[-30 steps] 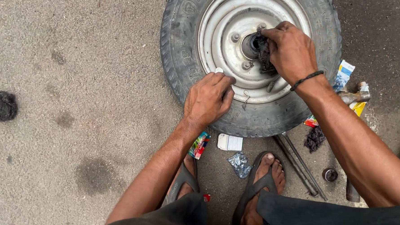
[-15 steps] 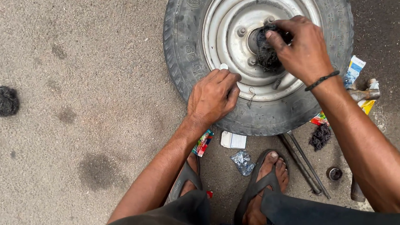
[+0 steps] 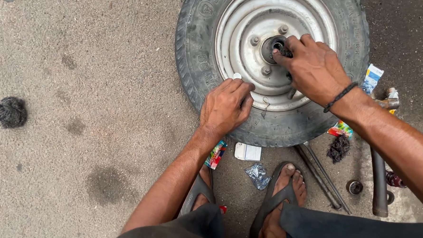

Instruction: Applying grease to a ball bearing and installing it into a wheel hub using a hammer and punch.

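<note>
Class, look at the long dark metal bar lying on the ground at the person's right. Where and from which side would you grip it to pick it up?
Grip the metal bar around its bare middle, coming from above. It lies flat and roughly straight away from the person, so fingers can close across its narrow width. Its lower end lies beside a small ring, and its upper end runs among litter near the tyre, so the middle looks freest.

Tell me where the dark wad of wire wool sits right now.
In the head view, the dark wad of wire wool lies alone on the ground at far left, well away from the wheel and left hand.
</note>
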